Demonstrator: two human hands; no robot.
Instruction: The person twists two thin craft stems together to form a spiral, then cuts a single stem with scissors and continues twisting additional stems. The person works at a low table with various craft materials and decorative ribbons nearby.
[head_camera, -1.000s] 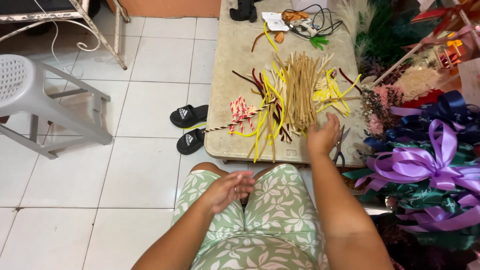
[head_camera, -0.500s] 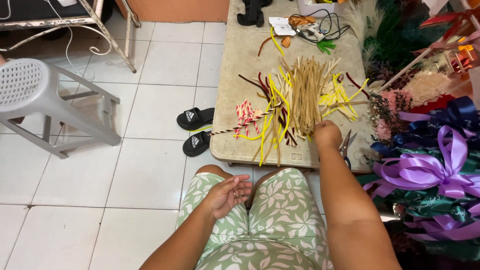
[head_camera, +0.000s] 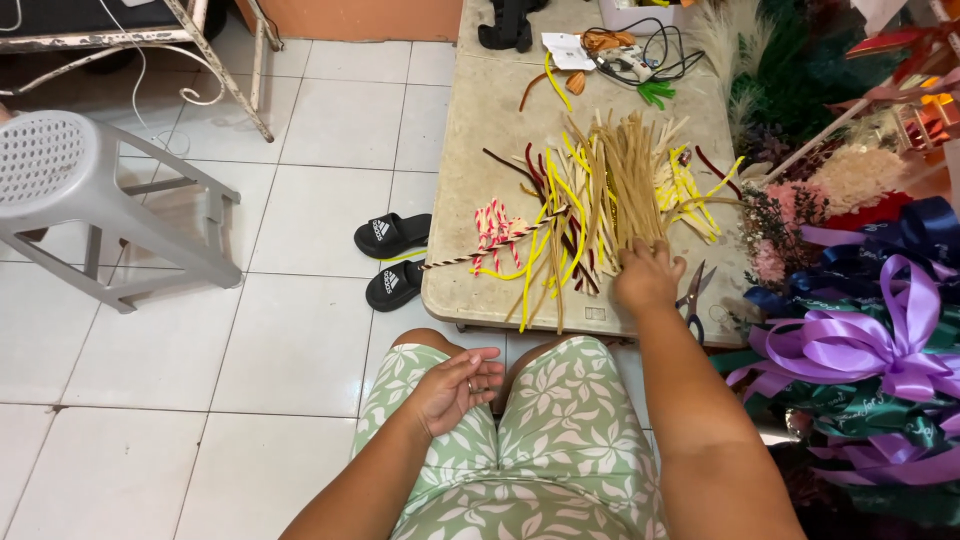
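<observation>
1. sorting looks barely begun, by my judgement: the tan sticks (head_camera: 632, 185) lie loosely gathered in the upper middle of the frame, while yellow strips (head_camera: 560, 240), dark red strips (head_camera: 520, 170) and a red-and-white striped bundle (head_camera: 492, 228) lie scattered and crossed around them on the low table (head_camera: 470, 130).
2. right hand (head_camera: 648, 277), centre right of the frame, rests at the near ends of the tan sticks with its fingers curled down over them; whether it pinches any stick or only presses on them i cannot tell.
3. left hand (head_camera: 455, 385), lower middle, lies on the lap over the green floral shorts (head_camera: 560, 440), fingers loosely curled and holding nothing that shows.
4. left to do, as i judge it: most colours are not separated, and nothing lies tied or bunched near the hands.
5. materials: the sticks are thin, straight, matte and straw-like; the yellow strips are bendy, some curved; the table top is a pale, mottled, stone-like slab with rounded corners.
6. scissors (head_camera: 692, 298) with dark handles lie just right of the right hand, near the table's front edge.
7. glossy satin bows, the lilac bow (head_camera: 860, 345) foremost, fill the right edge; 2 black slippers (head_camera: 392, 255) sit on white floor tiles left of the table; a grey plastic stool (head_camera: 70, 190) stands at the upper left.
</observation>
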